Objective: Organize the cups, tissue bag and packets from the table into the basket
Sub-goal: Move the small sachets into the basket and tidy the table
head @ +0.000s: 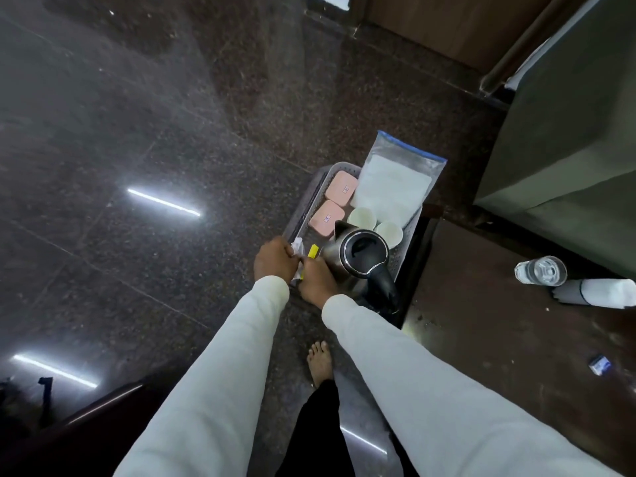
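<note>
A grey perforated basket (303,208) sits low beside the dark table. Inside it are two pink boxes (341,187), two pale cups (362,217), a steel kettle (361,256) and the clear tissue bag (395,180), which leans out over the far rim. At the basket's near left corner, my left hand (273,258) holds white packets (297,246). Touching it, my right hand (315,278) pinches a yellow packet (313,252). Both hands are closed on the packets over the basket's rim.
The brown table (499,321) at the right carries a clear glass (540,270), a white roll lying on its side (595,292) and a small blue-white packet (599,365). A grey cabinet (568,132) stands behind. My bare foot (320,363) rests on the polished granite floor.
</note>
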